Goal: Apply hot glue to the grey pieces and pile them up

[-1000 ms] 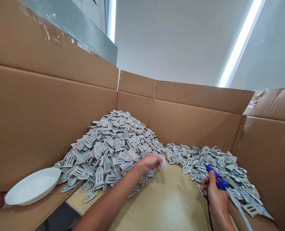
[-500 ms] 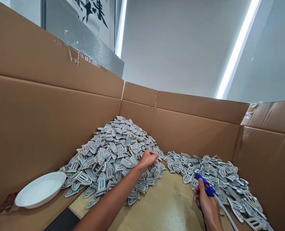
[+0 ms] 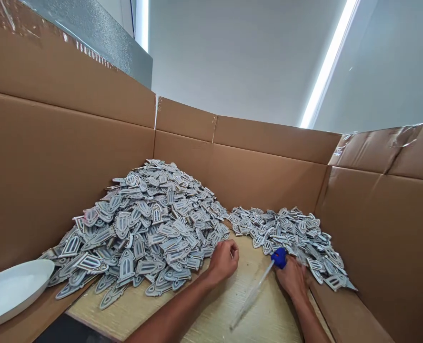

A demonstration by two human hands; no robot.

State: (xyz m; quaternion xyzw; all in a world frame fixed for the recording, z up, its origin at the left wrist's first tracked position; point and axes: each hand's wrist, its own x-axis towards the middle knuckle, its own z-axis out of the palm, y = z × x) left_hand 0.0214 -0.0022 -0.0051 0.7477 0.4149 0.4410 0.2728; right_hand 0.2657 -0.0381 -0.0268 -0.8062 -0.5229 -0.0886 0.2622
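My right hand (image 3: 293, 277) grips a blue hot glue gun (image 3: 278, 257), with a long translucent glue stick (image 3: 251, 297) jutting from it toward the near left. Its nozzle is hidden from me. My left hand (image 3: 225, 260) is closed, fingers curled, above the board beside the large pile; whatever the fingers may hold is hidden. That large pile of grey-white, arch-shaped flat pieces (image 3: 140, 228) rises on the left. A smaller pile of similar pieces (image 3: 290, 228) lies beyond and to the right of the glue gun.
Tall cardboard walls (image 3: 261, 166) enclose the work area at the left, back and right. A white oval dish (image 3: 15, 290) sits at the near left on cardboard. Under my hands lies a pale wooden board (image 3: 211, 314), with a dark gap at its near left edge.
My left hand has drawn back from the large pile toward me. My right hand has turned the glue gun, so its stick now points near left. The view has shifted to the right.
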